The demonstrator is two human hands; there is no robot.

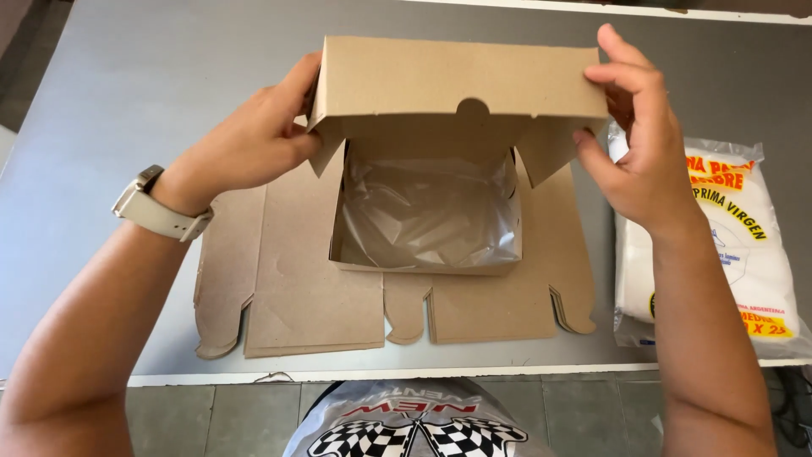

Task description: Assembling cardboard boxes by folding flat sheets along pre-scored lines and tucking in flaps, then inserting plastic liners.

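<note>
1. Nearest the camera, at the bottom edge, sits the person's shirt [414, 427], grey with a black-and-white chequered print.
2. Left hand [245, 144] grasps the left end of the box lid [457, 76], thumb on the near side and fingers tucked behind; a pale watch [161, 207] circles the wrist.
3. Right hand [643, 140] grasps the lid's right end, fingers curled over the top edge, thumb pressing below beside the side flap.
4. Between the hands, the brown cardboard box [423, 262] stands open in the middle of the grey table [152, 76], its lid raised at the far side.
5. Clear plastic liner [431, 211] lies crumpled inside the box.
6. Flat, unfolded box blanks [296, 288] lie under and around the box, spreading left, right and toward the near table edge.
7. Right of the box, just beside the right forearm, lies a white plastic packet [744, 254] with yellow and red print.
</note>
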